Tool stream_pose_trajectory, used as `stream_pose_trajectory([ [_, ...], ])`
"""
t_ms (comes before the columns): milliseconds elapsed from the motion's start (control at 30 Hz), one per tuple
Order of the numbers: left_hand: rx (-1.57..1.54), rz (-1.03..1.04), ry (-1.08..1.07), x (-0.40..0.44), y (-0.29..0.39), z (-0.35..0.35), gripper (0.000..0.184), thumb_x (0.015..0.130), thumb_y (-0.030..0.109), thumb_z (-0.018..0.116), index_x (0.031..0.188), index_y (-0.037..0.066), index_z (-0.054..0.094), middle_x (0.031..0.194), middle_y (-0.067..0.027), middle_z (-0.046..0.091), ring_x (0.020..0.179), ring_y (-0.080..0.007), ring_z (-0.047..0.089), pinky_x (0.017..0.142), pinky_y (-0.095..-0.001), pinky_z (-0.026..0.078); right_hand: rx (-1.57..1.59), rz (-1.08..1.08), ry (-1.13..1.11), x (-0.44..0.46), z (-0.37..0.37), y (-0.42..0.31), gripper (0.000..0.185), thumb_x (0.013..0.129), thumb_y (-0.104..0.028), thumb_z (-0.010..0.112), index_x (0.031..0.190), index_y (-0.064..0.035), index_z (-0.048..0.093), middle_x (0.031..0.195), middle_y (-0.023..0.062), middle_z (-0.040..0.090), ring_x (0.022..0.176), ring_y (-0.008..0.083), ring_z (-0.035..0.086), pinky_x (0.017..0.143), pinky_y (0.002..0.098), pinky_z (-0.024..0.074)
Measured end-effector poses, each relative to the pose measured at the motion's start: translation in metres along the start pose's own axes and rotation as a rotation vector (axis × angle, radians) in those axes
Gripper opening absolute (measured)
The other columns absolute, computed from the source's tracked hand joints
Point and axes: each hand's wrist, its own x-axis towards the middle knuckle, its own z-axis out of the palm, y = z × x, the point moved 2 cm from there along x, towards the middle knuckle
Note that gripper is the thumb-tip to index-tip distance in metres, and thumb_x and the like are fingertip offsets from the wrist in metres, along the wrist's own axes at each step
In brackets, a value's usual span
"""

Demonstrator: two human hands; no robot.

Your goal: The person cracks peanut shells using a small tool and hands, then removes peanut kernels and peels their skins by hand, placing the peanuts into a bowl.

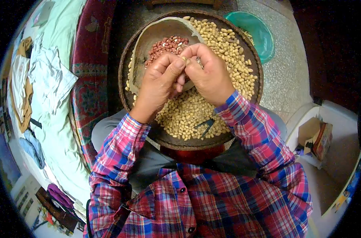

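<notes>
Looks like peanut shelling, and I'd call it well under way but nowhere near finished. The left hand (158, 81) and right hand (208, 75) meet over the near part of a beige, rough-looking, wide bowl (139, 49), with the thumbs and index fingers of both pinched around 1 small pale-tan peanut piece (184, 58). Can't tell if it's a whole nut or just a bit of shell. The other fingers are curled in, and I can't make out what, if anything, is tucked under them.

Done so far, I'd guess: that pile of reddish-brown shelled kernels (164, 46) in the bowl, with a few paler bits mixed in. Left to do: loads. The tan unshelled peanuts (238, 69) cover much of the big round dark woven tray (125, 93) that the bowl sits in, along the right side and the near side. To my eye they well outnumber the kernels.

There's also a black V-shaped tool (205, 126) lying on the nuts, untouched. Past the tray's far right edge is a teal round plastic basin (265, 41) with some tan stuff inside, maybe shells, too small to say.
</notes>
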Motion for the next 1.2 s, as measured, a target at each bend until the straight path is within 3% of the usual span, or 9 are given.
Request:
stream_pose_trajectory([
  [367,0.006,0.013,0.037,-0.003,-0.004,0.009,0.027,0.097,0.034,0.047,0.090,0.009,0.054,0.064,0.0024,0.051,0.051,-0.0044,0.047,0.042,-0.0174,0.033,0.001,0.099,0.036,-0.003,0.005,0.009,0.007,0.086,-0.006,0.046,0.092,-0.0011,0.045,0.059,0.0105,0.058,0.048,0.0172,0.059,0.045,0.0318,0.0476],
  [500,-0.198,-0.072,-0.015,-0.002,0.001,0.005,0.027,0.097,0.035,0.048,0.090,0.009,0.054,0.063,0.0022,0.051,0.050,-0.0047,0.047,0.041,-0.0175,0.033,0.384,0.198,0.040,0.000,0.002,0.014,0.010,0.086,-0.006,0.046,0.096,-0.0025,0.046,0.062,0.0083,0.056,0.049,0.0147,0.053,0.045,0.0287,0.0430],
  [633,0.152,0.066,0.111,0.006,0.007,-0.009,0.023,0.093,0.029,0.056,0.090,0.006,0.059,0.063,0.0011,0.054,0.052,-0.0085,0.051,0.046,-0.0215,0.038,0.444,0.325,0.121,-0.001,-0.009,0.008,0.011,0.085,-0.009,0.043,0.094,-0.0045,0.046,0.067,0.0031,0.052,0.050,0.0071,0.038,0.042,0.0216,0.0280],
  [700,0.940,0.599,0.201,0.007,0.019,-0.014,0.024,0.091,0.025,0.060,0.084,0.002,0.062,0.066,-0.0009,0.058,0.055,-0.0120,0.054,0.050,-0.0265,0.041,0.451,0.304,0.108,-0.001,-0.010,0.004,0.010,0.083,-0.008,0.043,0.092,-0.0052,0.047,0.068,0.0040,0.053,0.051,0.0074,0.041,0.041,0.0217,0.0288],
  [867,0.635,0.345,0.152,0.006,0.022,-0.014,0.027,0.091,0.027,0.059,0.082,0.001,0.062,0.065,-0.0014,0.057,0.054,-0.0122,0.052,0.048,-0.0261,0.040,0.532,0.310,0.049,0.001,-0.010,0.005,0.013,0.080,-0.006,0.044,0.092,-0.0055,0.049,0.073,0.0049,0.055,0.052,0.0081,0.043,0.040,0.0207,0.0280],
  [933,0.141,-0.154,0.088,0.000,0.026,-0.008,0.031,0.094,0.033,0.054,0.083,0.005,0.061,0.061,0.0012,0.052,0.050,-0.0080,0.047,0.044,-0.0213,0.035,0.555,0.319,0.046,0.000,-0.012,0.006,0.014,0.079,-0.005,0.044,0.092,-0.0054,0.049,0.074,0.0051,0.055,0.053,0.0082,0.044,0.040,0.0203,0.0279],
  [1033,0.043,-0.134,0.013,0.002,0.019,-0.011,0.034,0.095,0.039,0.050,0.083,0.008,0.060,0.059,0.0035,0.048,0.048,-0.0043,0.042,0.041,-0.0179,0.031,0.594,0.381,0.002,-0.001,-0.012,0.008,0.017,0.081,-0.002,0.039,0.096,-0.0047,0.048,0.082,0.0065,0.052,0.059,0.0096,0.043,0.043,0.0186,0.0286],
  [1133,-0.102,-0.152,-0.062,0.004,0.017,-0.014,0.031,0.094,0.036,0.051,0.086,0.007,0.060,0.061,0.0028,0.050,0.048,-0.0042,0.043,0.042,-0.0183,0.033,0.664,0.410,0.015,-0.001,-0.010,0.013,0.016,0.079,-0.006,0.046,0.094,-0.0050,0.051,0.076,0.0043,0.054,0.055,0.0076,0.045,0.040,0.0194,0.0289],
  [1200,0.117,-0.039,-0.024,0.005,0.016,-0.010,0.030,0.094,0.035,0.052,0.089,0.007,0.060,0.062,0.0024,0.051,0.049,-0.0042,0.044,0.043,-0.0181,0.033,0.634,0.431,0.004,-0.001,-0.007,0.012,0.013,0.083,-0.012,0.047,0.094,-0.0063,0.053,0.078,0.0031,0.054,0.056,0.0086,0.045,0.041,0.0204,0.0302],
])
